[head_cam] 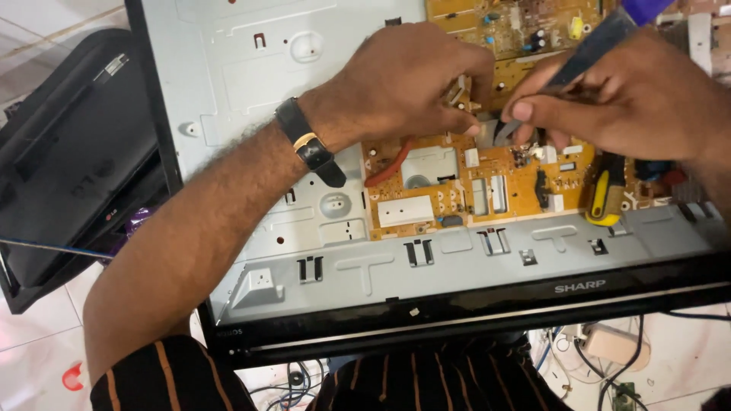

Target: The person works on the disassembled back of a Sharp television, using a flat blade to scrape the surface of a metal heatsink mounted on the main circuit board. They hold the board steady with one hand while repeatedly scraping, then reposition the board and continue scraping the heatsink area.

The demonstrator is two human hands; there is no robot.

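Flat-panel TV chassis (251, 84) lies back-up across frame centre, rear cover off, so boards are reachable. Yellow circuit board (487, 190) centre-right. Left hand (403, 84) upper centre, fingers pinched on grey connector (499, 129), steadying it. Right hand (640, 99) upper right, clenched on dark tool (594, 42), tip at connector. Yellow-handled screwdriver (607, 194) parked on board, within reach.

A repair workshop: an opened television (304, 152) with bare circuit board (487, 190).

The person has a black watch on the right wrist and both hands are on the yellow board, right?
Not quite. In the head view the black watch is on the left wrist, not the right. The left hand and the right hand are both on the yellow board.
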